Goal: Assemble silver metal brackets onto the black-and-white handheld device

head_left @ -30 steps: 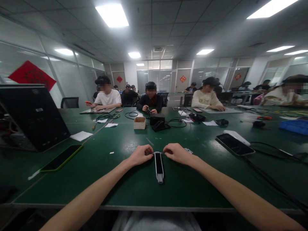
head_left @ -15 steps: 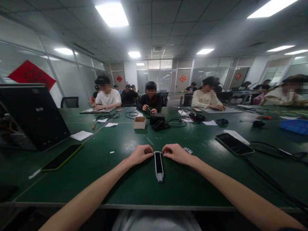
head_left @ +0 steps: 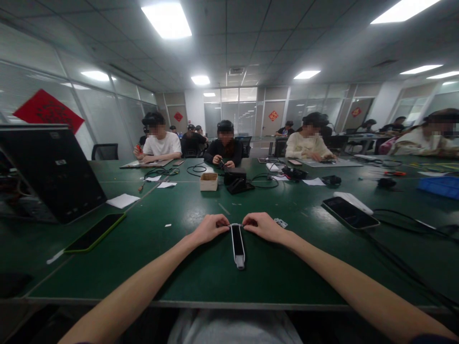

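Observation:
A slim pen-shaped device (head_left: 238,242) lies on the green table in front of me. It has a white edge, a long black face and a grey tip that points toward me. At its far end, my left hand (head_left: 212,227) is closed in a pinch on the left side. My right hand (head_left: 261,225) pinches in the same way on the right. Something thin and dark shows at the fingertips of both hands, too small to name. Just beyond the right hand lies a small grey-white piece (head_left: 280,223), partly covered by it.
A green-edged phone (head_left: 95,233) and a black computer case (head_left: 50,172) are at left. On the right lie another phone (head_left: 349,212), black cables (head_left: 409,224) and a blue tray (head_left: 439,186). A small cardboard box (head_left: 208,182) stands ahead, before several seated people.
My hands keep their pinch at the device's far end, and the whole view has shifted slightly. Across the table at right, a person's hands have moved.

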Motion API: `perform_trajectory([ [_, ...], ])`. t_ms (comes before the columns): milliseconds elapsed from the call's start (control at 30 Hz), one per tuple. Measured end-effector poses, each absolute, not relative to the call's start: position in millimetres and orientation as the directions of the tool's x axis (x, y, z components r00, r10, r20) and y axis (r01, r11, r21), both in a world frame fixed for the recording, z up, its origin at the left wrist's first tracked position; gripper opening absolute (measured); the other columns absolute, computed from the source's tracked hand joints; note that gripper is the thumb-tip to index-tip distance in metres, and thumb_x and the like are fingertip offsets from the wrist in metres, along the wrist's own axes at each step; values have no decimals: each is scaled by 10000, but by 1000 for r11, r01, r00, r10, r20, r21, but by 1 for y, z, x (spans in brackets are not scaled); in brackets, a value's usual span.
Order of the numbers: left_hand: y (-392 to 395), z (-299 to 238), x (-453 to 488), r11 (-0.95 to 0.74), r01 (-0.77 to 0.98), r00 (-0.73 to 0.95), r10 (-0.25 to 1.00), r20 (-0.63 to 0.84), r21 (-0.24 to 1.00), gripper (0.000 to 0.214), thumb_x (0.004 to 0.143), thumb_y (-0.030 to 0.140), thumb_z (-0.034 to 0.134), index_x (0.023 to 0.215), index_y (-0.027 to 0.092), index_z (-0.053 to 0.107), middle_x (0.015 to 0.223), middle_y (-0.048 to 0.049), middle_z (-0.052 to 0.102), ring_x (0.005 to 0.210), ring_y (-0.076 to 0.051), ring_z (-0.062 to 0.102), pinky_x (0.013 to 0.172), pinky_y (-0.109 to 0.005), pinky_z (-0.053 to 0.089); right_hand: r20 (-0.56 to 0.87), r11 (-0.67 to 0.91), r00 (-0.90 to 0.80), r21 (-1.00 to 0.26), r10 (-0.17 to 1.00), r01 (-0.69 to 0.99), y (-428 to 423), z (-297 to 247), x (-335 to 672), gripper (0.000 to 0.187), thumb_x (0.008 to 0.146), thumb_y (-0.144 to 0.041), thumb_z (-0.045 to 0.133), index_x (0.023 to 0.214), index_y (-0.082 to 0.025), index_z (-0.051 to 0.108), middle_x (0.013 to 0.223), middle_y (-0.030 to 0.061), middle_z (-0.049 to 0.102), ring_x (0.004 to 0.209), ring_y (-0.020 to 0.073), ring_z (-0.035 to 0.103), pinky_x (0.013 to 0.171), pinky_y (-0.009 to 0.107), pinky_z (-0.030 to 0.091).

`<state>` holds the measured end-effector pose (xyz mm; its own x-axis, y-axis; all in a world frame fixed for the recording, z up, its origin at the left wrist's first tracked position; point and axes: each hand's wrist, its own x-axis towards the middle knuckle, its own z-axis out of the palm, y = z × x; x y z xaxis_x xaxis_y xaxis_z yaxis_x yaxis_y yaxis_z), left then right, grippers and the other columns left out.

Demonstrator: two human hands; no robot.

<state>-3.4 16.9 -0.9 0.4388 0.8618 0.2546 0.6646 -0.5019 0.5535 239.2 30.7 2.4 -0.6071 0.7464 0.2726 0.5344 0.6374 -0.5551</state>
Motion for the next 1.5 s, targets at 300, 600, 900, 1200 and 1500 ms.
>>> perform_trajectory([
  [300,17,-2,-4,-494,670,433,866,249,554,106,802,233,668,891,181,695,830,-9,714,730,-141,635,701,-237,496,299,598,-561,-643,772,479,31,-2,238,220,829,-219,641,1046,-181,638,953,33,704,845,155,664,767,285,529],
  [600,18,-3,-5,-489,673,432,869,242,555,133,803,265,661,897,178,697,823,-14,714,709,-142,633,680,-240,502,282,555,-534,-690,797,464,28,-2,234,195,831,-176,634,1026,-166,638,970,59,728,907,167,692,847,314,551],
  [900,17,-2,-6,-506,650,446,858,255,567,110,804,243,663,880,171,697,827,-22,717,727,-156,640,686,-257,496,292,615,-589,-631,753,473,25,2,235,192,852,-200,613,1040,-169,643,1009,57,713,933,168,681,869,336,550],
  [1200,13,1,-2,-491,680,425,869,254,544,124,810,264,647,888,179,693,821,-10,707,721,-150,626,682,-245,483,343,632,-565,-625,750,458,24,-5,228,204,855,-196,617,1052,-158,648,1026,63,716,934,175,684,868,320,541],
  [1500,8,3,3,-528,712,466,849,250,463,180,817,207,600,985,175,655,902,-26,704,726,-155,615,665,-248,465,355,734,-644,-274,677,621,35,14,245,268,919,-312,540,1128,-170,632,1079,96,683,978,225,630,879,382,478],
])
